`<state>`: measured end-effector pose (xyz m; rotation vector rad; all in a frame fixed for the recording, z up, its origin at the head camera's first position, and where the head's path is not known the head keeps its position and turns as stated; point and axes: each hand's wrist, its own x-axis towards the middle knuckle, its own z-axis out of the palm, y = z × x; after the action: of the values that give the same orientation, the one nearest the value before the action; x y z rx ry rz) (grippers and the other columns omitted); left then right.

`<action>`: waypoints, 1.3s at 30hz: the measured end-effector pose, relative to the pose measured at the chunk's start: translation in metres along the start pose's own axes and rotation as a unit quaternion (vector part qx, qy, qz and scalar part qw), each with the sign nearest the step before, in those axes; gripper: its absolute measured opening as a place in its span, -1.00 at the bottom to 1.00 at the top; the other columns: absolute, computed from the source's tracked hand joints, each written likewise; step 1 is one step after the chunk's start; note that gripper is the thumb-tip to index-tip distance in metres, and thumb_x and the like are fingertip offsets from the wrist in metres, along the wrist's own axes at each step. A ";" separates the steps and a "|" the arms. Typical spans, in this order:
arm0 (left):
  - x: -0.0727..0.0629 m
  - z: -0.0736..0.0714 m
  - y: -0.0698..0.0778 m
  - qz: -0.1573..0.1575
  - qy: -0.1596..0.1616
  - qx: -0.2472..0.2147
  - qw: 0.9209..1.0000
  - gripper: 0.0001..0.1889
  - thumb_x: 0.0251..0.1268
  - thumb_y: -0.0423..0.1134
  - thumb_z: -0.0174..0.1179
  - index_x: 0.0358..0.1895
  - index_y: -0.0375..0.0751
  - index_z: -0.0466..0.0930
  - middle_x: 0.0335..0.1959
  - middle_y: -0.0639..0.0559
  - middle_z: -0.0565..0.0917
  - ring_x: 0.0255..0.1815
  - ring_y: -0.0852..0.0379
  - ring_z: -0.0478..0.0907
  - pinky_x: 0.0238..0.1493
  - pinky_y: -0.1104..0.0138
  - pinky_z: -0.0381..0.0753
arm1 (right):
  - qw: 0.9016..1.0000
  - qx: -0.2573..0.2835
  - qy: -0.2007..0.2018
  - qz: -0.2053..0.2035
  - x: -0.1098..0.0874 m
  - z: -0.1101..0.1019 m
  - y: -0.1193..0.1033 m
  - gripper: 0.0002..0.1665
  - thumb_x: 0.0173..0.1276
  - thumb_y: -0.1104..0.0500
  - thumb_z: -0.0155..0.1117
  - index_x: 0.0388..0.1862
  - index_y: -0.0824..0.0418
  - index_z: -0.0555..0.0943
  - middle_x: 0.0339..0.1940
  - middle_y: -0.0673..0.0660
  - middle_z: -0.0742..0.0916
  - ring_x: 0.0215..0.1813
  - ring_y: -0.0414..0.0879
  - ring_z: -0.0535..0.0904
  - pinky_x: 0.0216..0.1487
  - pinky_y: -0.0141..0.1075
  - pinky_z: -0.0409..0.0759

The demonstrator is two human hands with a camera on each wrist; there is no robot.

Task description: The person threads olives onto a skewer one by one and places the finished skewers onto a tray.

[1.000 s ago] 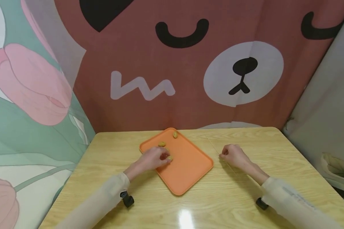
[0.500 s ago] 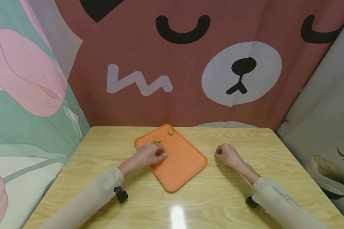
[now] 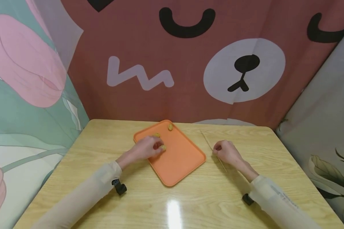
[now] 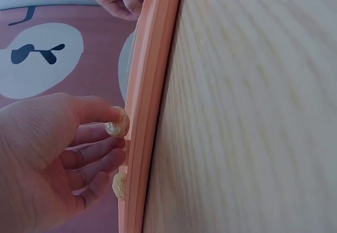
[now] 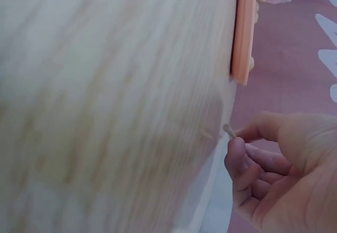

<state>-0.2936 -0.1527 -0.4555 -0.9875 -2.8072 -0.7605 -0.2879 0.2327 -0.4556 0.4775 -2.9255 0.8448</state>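
**Two pinches at once: one peanut [image 3: 164, 148], one thin stick [image 3: 222, 165]**

Head view: left hand [image 3: 143, 148] over orange tray [image 3: 177, 162], holding the peanut; two loose peanuts [image 3: 170, 127] toward the tray's far end. Raised rim probably keeps rounded shells from rolling off. Tray smooth, rounded corners, looks plastic. Right hand [image 3: 227, 151] well apart, over the worktop [image 3: 126, 197], stick gripped near mid-length, likely for balance. Worktop pale, wood-grained, glossy.

Left wrist: fingers [image 4: 96, 108] narrow, peanut between thumb and fingertip; tip pinch seems to suit something this small. Shell tan, pitted, plump. Another peanut lower down, by the rim.

Right wrist: thumb and forefinger closed on the stick, seen nearly end-on. Slim, pale, maybe bamboo. Can't tell if it touches the worktop.
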 end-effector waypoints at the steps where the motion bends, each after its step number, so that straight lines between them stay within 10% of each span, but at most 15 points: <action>1: 0.000 -0.001 0.000 -0.001 0.002 -0.004 1.000 -0.86 0.37 -0.14 0.38 -0.11 -0.07 0.74 -0.32 0.19 0.60 -0.32 0.15 0.55 -0.33 0.33 0.58 | 1.000 0.003 0.002 0.002 -0.001 -0.001 -0.001 -0.92 0.34 0.34 0.35 -0.23 0.35 0.73 -0.36 0.12 0.74 -0.31 -0.03 0.65 -0.28 -0.12 0.66; 22: 0.002 -0.004 -0.001 0.010 0.045 -0.052 0.998 -0.79 0.27 -0.29 0.44 -0.07 -0.17 0.67 -0.24 0.06 0.63 -0.21 0.05 0.60 -0.24 0.29 0.60 | 0.993 0.074 0.097 -0.005 -0.013 -0.013 -0.014 -0.85 0.30 0.35 0.23 -0.20 0.29 0.71 -0.44 0.05 0.70 -0.40 -0.09 0.60 -0.35 -0.25 0.58; 39: 0.000 -0.005 -0.005 -0.004 0.086 -0.167 0.982 -0.73 0.16 -0.46 0.47 -0.09 -0.16 0.70 -0.11 0.02 0.63 -0.13 0.05 0.66 -0.12 0.17 0.68 | 0.971 0.134 0.054 -0.188 -0.026 -0.013 -0.032 -0.87 0.53 0.31 0.25 -0.10 0.09 0.66 -0.37 -0.06 0.59 -0.55 -0.17 0.38 -0.58 -0.36 0.38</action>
<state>-0.2971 -0.1585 -0.4538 -0.8991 -2.5878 -1.2824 -0.2539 0.2209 -0.4323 0.9348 -2.5076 1.1643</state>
